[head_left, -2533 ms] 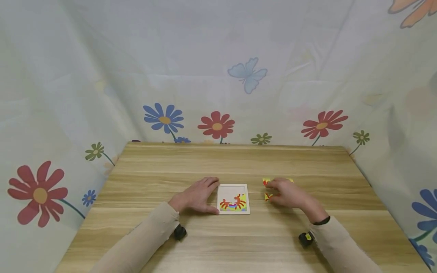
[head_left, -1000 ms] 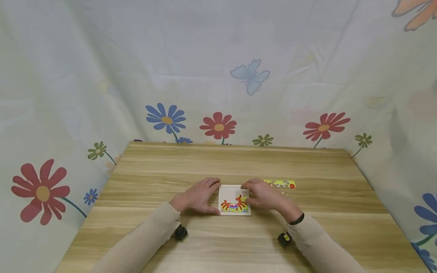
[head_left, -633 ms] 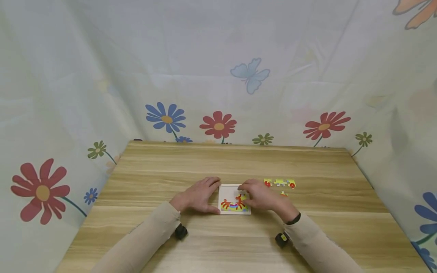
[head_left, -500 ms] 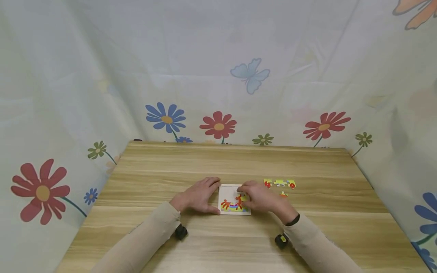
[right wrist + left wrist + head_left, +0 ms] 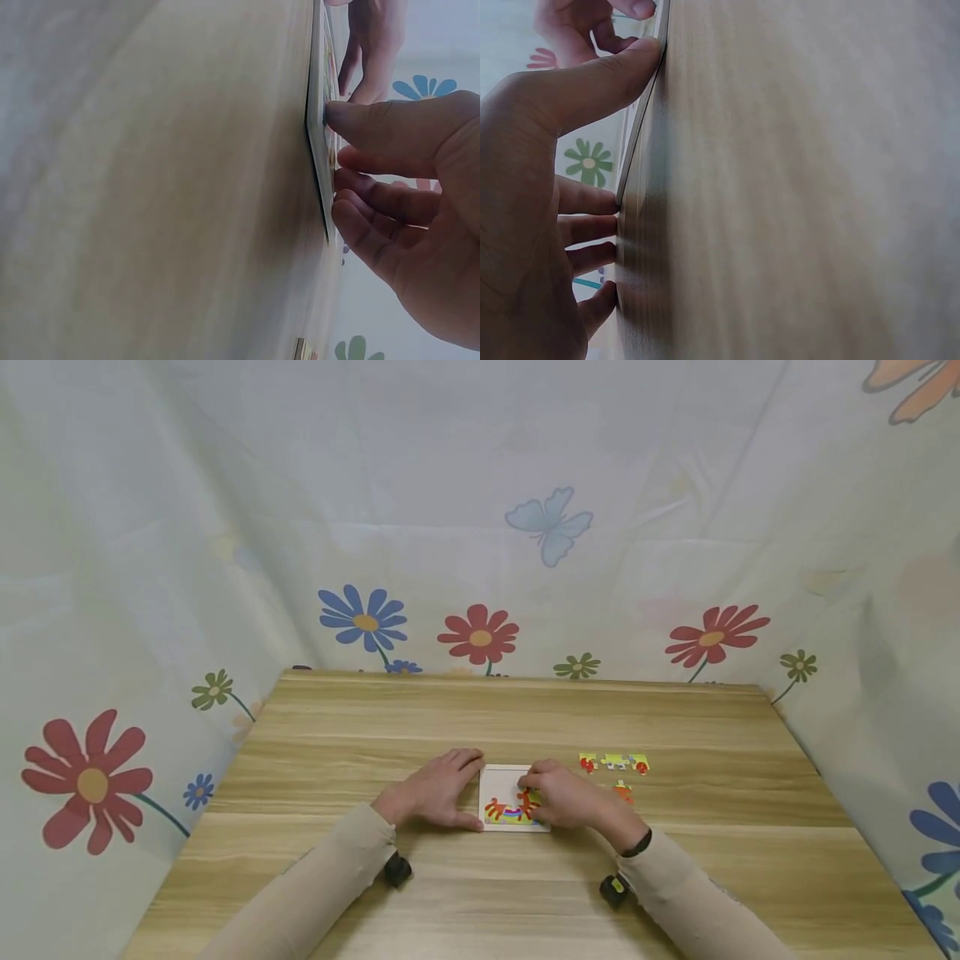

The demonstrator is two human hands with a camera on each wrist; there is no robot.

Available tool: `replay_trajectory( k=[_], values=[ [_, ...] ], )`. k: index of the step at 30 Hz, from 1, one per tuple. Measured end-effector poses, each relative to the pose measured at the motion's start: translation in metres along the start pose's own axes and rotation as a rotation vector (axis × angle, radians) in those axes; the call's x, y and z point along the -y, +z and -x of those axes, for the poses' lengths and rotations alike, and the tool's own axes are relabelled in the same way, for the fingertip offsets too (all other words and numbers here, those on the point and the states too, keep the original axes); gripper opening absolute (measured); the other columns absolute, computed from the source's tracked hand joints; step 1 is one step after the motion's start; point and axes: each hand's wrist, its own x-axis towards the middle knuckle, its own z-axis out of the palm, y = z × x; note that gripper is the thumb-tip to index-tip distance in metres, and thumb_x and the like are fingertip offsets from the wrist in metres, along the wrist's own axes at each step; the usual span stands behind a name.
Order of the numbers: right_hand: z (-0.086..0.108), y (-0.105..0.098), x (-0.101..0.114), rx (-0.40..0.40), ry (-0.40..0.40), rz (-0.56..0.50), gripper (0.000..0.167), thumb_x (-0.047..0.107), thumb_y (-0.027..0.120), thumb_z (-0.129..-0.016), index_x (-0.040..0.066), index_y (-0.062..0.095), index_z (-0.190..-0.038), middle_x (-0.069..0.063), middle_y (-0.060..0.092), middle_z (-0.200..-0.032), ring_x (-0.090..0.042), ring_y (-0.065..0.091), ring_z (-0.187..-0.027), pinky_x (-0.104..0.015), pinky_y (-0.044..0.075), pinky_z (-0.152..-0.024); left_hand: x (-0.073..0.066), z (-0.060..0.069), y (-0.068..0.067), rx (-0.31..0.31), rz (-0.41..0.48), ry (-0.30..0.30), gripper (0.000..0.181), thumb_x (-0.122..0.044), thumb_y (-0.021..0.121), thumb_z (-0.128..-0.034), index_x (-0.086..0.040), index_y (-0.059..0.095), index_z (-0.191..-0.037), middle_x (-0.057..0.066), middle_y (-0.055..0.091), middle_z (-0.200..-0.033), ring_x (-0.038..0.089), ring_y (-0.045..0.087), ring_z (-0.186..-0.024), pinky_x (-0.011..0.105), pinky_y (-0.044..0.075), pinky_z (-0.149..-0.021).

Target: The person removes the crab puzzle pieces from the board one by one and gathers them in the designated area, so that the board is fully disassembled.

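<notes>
A white square puzzle tray (image 5: 498,829) lies on the table, its lower part filled with pieces showing an orange animal and a rainbow. Along its left edge rests my left hand (image 5: 435,791), thumb touching the near corner and index fingertip at the far corner, fingers fairly straight. My right hand (image 5: 566,795) reaches over the tray's right side with curled fingers, pinching a small puzzle piece (image 5: 534,796) low at the tray; the fingers mostly hide it. In the right wrist view, the right thumb (image 5: 375,124) and fingertips come down on the tray's surface.
Right of the tray, loose yellow and red puzzle pieces (image 5: 615,762) lie in a row, with one orange piece (image 5: 623,792) nearer. The wood-grain table (image 5: 420,718) meets a flowered cloth backdrop (image 5: 420,543) at its far edge. A black wrist camera (image 5: 615,890) hangs below the right sleeve.
My right hand has come left from the loose pieces to the tray, and one piece has gone from among them. Lately it edges slightly further left. The left hand keeps its place.
</notes>
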Motion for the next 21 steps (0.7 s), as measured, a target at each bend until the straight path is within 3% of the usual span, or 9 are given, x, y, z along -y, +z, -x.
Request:
replay_trajectory(
  k=[10,21],
  values=[
    [-0.0020,0.0011,0.0006,0.006,-0.002,0.010,0.037,0.014,0.076,-0.081,0.001,0.067,-0.115,-0.010,0.062,-0.106,-0.025,0.055,-0.101,-0.040,0.049,-0.090,0.0001,-0.0012,0.0004,0.002,0.007,-0.004,0.106,-0.076,0.060,-0.0762,-0.006,0.033,-0.151,0.010,0.030,-0.156,0.026,0.029,-0.143,0.043,0.030,-0.115],
    [-0.0081,-0.0004,0.0007,0.073,0.076,-0.030,0.037,0.016,0.078,-0.081,0.005,0.064,-0.113,-0.004,0.055,-0.104,-0.021,0.052,-0.101,-0.039,0.048,-0.090,-0.0001,-0.0007,0.0012,0.006,0.015,-0.012,0.106,-0.077,0.060,-0.0760,-0.007,0.033,-0.151,0.008,0.030,-0.156,0.025,0.028,-0.143,0.044,0.031,-0.115]
  ],
)
